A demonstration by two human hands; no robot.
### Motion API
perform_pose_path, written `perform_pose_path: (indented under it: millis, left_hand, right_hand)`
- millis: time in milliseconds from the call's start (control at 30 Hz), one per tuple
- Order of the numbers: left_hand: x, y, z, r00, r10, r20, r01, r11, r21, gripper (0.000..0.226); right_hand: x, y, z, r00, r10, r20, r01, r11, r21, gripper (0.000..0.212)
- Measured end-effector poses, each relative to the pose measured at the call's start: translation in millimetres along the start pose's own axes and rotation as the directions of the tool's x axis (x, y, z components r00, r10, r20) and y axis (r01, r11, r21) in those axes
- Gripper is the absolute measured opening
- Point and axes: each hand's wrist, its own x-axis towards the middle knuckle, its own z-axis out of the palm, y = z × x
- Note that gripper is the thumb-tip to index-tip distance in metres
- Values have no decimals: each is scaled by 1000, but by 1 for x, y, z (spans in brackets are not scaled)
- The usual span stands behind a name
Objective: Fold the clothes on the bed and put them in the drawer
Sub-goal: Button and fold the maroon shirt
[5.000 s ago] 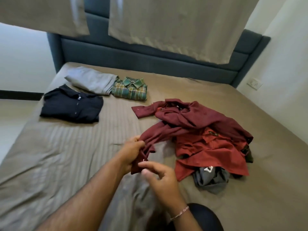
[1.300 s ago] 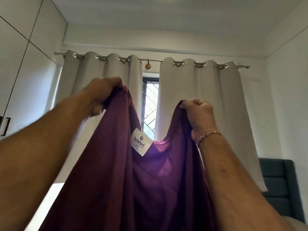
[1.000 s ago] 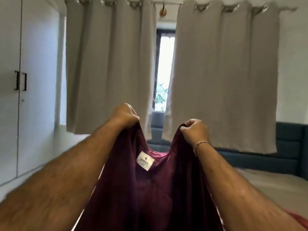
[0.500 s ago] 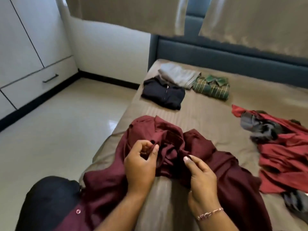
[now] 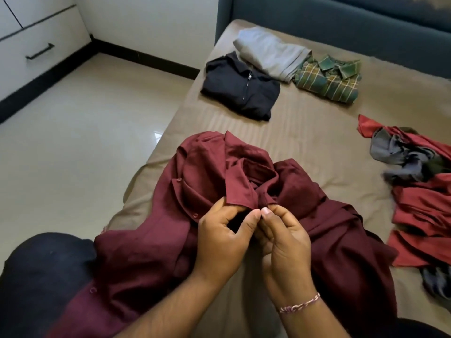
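Note:
A maroon shirt point(image 5: 195, 181) lies crumpled at the near edge of the bed point(image 5: 305, 132). My left hand point(image 5: 222, 235) pinches the shirt's front edge just below the collar. Right beside it, my right hand point(image 5: 285, 237) pinches the facing edge, fingertips nearly touching the left thumb. Three folded garments sit at the far side of the bed: a black shirt point(image 5: 240, 89), a grey garment point(image 5: 271, 53) and a green plaid shirt point(image 5: 328, 78). An unfolded heap of red clothes point(image 5: 422, 211) mixed with a grey garment point(image 5: 400, 154) lies at the right.
A white cabinet with a drawer and black handle point(image 5: 40, 51) stands at the far left across the tiled floor point(image 5: 80, 132). The dark blue headboard point(image 5: 329, 18) runs along the back. My dark-clothed knee point(image 5: 41, 276) is at the lower left.
The shirt, held up by its shoulders a second ago, now lies on the bed. Both hands have come together on its front edges near the collar.

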Motion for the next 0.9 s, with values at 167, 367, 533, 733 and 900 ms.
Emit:
perform_pose_path:
  millis: [167, 367, 533, 733, 900]
  left_hand:
    - [0, 0, 1, 1000, -3, 7, 4, 998, -66, 18]
    - [-6, 3, 4, 997, 37, 68, -31, 996, -87, 14]
    - [-1, 10, 4, 1000, 12, 19, -11, 998, -65, 7]
    - [13, 21, -4, 988, -131, -76, 124, 989, -83, 9]
    - [7, 27, -10, 984, -177, -15, 174, 978, -116, 8]
  right_hand:
    - [2, 1, -1, 999, -7, 33, 6, 999, 38, 9]
    - [2, 3, -3, 996, -39, 81, 29, 992, 124, 13]
    - [0, 3, -7, 991, -55, 119, 35, 986, 162, 5]
    - [-3, 6, -10, 932, -342, 119, 350, 935, -53, 17]
    - [-8, 10, -8, 877, -442, 187, 468, 874, -131, 23]
